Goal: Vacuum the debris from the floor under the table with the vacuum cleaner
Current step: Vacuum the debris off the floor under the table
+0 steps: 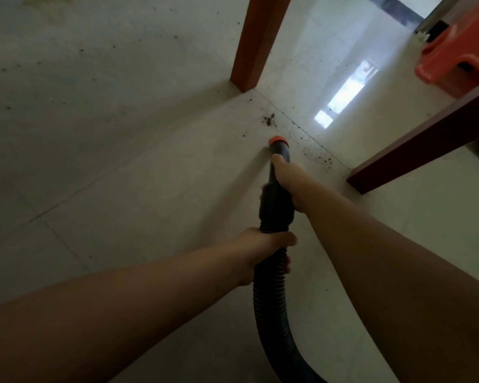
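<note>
Both hands grip the black ribbed vacuum hose (270, 275): right hand (288, 181) round its orange-tipped nozzle (279, 146), left hand (263, 251) behind. Suction is underway; next, I judge, advance onto the brown debris cluster (268, 120) by the floor's tile seam.

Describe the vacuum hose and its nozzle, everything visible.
The black ribbed plastic vacuum hose rises from the bottom edge in a curve and joins a smooth black rigid nozzle tube that ends in an orange ring tip. The tip points away from the person, just short of the dark crumb debris on the pale tiled floor. The right hand grips the tube; the left hand grips the ribbed section.
</note>
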{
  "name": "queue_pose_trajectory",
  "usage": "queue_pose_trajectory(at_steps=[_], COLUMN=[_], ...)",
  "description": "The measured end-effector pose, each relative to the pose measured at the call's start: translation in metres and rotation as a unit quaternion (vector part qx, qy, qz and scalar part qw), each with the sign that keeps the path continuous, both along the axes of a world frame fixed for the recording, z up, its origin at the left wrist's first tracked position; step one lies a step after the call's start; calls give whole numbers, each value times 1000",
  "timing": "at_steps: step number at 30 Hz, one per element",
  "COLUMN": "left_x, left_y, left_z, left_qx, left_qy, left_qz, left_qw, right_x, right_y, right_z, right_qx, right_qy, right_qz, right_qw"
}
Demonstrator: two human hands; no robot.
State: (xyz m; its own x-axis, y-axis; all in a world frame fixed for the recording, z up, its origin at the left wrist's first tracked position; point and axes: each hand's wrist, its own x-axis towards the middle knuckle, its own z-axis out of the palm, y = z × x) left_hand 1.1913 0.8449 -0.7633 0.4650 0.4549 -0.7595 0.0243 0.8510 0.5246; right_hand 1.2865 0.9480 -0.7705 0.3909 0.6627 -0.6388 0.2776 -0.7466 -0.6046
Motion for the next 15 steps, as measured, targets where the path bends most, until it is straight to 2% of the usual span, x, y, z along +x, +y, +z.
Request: queue_pose_trajectory(at_steps=[6, 11, 15], left_x=[51, 79, 79], left_y=[-3, 8, 10], left_z=[3, -1, -7], left_qx=[20, 29, 28], left_qy=[-9, -12, -18], left_qz=[-112, -102, -82], left_qw=[993, 994, 996], right_x=[75, 104, 102], right_y=[-34, -25, -16], right_z=[6, 6, 1], right_qx=[-7, 18, 8], right_qy=[6, -7, -6], right_qz=[-146, -203, -182], right_qw=[989, 979, 983])
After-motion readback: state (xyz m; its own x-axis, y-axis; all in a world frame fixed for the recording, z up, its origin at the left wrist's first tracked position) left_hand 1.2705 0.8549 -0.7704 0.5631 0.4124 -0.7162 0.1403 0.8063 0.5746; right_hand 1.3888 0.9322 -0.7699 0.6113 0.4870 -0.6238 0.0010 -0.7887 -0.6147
